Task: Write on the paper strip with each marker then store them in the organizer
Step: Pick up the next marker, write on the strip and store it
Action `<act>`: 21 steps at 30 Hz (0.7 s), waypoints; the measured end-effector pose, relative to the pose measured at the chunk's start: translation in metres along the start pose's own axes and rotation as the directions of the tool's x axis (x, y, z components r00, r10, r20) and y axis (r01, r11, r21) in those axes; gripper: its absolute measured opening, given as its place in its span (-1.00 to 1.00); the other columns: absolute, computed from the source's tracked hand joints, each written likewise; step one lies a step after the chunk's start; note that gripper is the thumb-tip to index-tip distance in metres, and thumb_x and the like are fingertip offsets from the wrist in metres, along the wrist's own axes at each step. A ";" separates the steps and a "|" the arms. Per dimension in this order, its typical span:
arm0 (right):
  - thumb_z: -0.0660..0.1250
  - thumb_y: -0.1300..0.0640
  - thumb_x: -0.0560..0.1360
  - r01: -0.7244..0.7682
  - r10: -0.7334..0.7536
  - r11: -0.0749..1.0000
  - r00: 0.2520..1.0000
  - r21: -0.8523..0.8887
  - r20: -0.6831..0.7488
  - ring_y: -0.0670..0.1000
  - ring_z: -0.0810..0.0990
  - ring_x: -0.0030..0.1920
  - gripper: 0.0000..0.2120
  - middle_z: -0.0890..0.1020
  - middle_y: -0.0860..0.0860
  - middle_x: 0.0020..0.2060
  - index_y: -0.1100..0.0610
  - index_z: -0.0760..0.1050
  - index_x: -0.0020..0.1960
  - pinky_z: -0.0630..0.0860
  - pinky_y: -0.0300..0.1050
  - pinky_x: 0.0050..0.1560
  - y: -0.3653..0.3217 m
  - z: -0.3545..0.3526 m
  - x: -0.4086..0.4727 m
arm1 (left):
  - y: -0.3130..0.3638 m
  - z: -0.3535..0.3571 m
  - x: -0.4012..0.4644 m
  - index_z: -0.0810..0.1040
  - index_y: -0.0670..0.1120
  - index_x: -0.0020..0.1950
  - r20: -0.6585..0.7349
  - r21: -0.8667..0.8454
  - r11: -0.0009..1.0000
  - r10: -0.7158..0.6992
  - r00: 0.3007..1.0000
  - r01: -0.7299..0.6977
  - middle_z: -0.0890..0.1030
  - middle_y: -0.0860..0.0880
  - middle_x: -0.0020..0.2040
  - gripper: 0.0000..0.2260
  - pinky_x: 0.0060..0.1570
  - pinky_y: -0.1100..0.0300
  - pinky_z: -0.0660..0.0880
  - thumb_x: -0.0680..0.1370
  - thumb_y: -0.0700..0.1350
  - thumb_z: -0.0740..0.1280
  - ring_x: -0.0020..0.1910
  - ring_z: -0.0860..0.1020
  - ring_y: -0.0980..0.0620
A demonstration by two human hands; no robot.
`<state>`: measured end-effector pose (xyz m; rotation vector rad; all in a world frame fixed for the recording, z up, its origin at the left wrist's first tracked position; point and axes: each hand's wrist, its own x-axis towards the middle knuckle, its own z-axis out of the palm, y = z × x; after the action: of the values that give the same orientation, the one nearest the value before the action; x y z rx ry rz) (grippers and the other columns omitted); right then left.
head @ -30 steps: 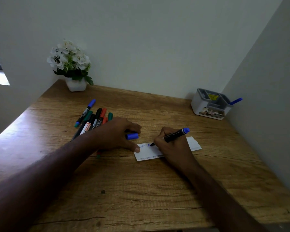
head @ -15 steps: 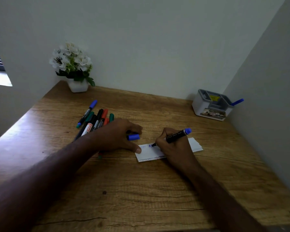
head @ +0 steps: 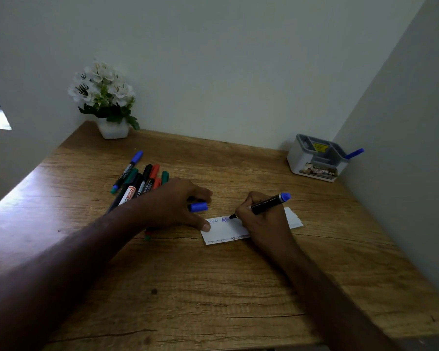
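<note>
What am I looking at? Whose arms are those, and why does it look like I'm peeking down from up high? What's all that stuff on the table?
There is no machine here, just a person at a wooden desk. The camera sits on their head and looks down, so you see their two arms as if they were your own.

The right hand grips a black marker with a blue end, its tip on a white paper strip that already shows some blue writing. The left hand holds a blue cap, and its thumb presses the strip's edge.

Behind the left arm lies a pile of markers in blue, green, black and red. In the far right corner stands a grey and white organizer with one blue pen sticking out. Far left is a pot of white flowers.
</note>
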<state>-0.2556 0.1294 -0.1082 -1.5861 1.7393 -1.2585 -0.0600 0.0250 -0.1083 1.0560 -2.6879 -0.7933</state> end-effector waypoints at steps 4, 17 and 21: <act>0.38 0.26 0.44 -0.003 0.004 1.000 1.000 -0.010 0.024 -0.22 0.51 -0.38 -0.77 0.55 -0.11 -0.45 0.06 0.47 -0.35 0.41 -0.36 -0.37 0.000 0.000 0.001 | 0.003 -0.001 -0.001 0.40 0.06 0.40 -0.001 -0.008 1.000 0.009 1.000 -0.009 0.38 0.07 0.45 -0.37 0.34 0.16 0.30 0.38 0.16 0.47 0.39 0.35 0.08; 0.39 0.27 0.43 -0.006 0.006 1.000 1.000 -0.025 -0.003 -0.22 0.47 -0.42 -0.76 0.51 -0.07 -0.46 0.13 0.44 -0.37 0.41 -0.37 -0.39 0.003 0.000 0.002 | 0.003 -0.001 -0.001 0.38 0.08 0.41 -0.005 -0.007 1.000 -0.002 1.000 0.002 0.36 0.11 0.46 -0.36 0.31 0.20 0.27 0.38 0.16 0.47 0.40 0.32 0.10; 0.39 0.26 0.43 -0.009 0.009 1.000 1.000 -0.019 -0.010 -0.21 0.48 -0.40 -0.77 0.52 -0.08 -0.45 0.11 0.45 -0.36 0.41 -0.37 -0.38 0.003 -0.001 0.002 | 0.003 -0.001 -0.001 0.39 0.08 0.41 -0.006 -0.002 1.000 0.007 1.000 -0.007 0.37 0.10 0.45 -0.36 0.33 0.17 0.28 0.37 0.18 0.47 0.40 0.33 0.09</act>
<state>-0.2585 0.1275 -0.1099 -1.5832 1.7674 -1.2518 -0.0603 0.0270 -0.1061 1.0466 -2.6834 -0.7902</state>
